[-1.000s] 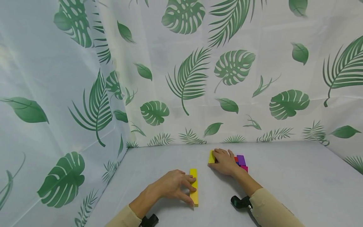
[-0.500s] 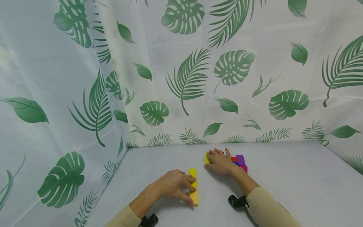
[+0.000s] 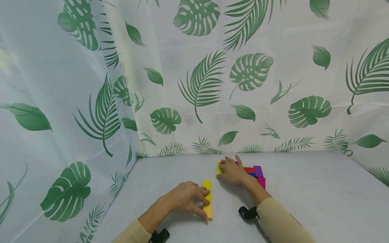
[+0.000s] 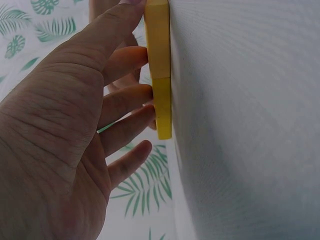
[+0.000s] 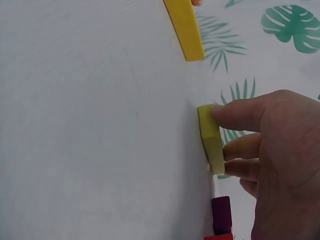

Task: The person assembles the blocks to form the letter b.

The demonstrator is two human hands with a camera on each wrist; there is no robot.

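Yellow bar [image 3: 207, 199] lies lengthwise on the pale worktop [image 3: 304, 195], pointing away from the person, near the middle of the head view. In the left wrist view a line between two tones crosses it; whether it is one piece or two end to end, I cannot tell. The left grip [image 3: 189, 199] reaches in from the lower left, back of the hand upward, wrist low. Its fingers are spread and gently bent, with some fingertips resting on the bar and the thumb at its near end; the smallest finger is clear of it.

Farther off and to the right, the right grip [image 3: 232, 172] pinches a shorter yellow block [image 5: 212, 140], thumb at the near end and fingers farther along. That forearm slants in from the lower right, back of the hand upward, while one finger points up toward the leaf-printed backdrop [image 3: 206, 135]. Whether the block touches the worktop is unclear.

Just right of this hand sit a red block [image 3: 249, 169], a blue block [image 3: 252, 174], a purple block [image 3: 258, 171] and a magenta block [image 3: 261, 183], close together and partly hidden. Beige sleeves [image 3: 278, 217] cover both forearms, and a black device [image 3: 248, 213] shows at each wrist.
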